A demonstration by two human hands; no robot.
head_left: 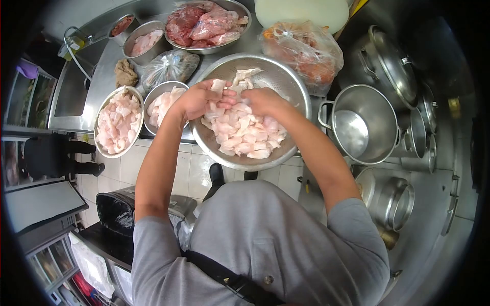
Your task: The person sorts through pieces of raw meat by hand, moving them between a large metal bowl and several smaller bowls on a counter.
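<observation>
Over the large round perforated steel bowl [286, 81] at the counter's [109, 56] near edge, we have both hands in a heap of pale pink raw meat pieces [242, 132]. Our left hand [201, 99] has its fingers curled around a pale strip [218, 85], and our right hand [263, 100] pinches the same clump, fingers bent on it. Just left sit a small steel bowl of cut meat [163, 102] and a wider steel bowl of pink chunks [118, 125]. Right of us stands an empty steel stockpot [365, 125]. Farther back lie a knotted clear plastic bag [171, 66], an orange-filled plastic bag [303, 51] and a big steel bowl of dark red meat [206, 23].
</observation>
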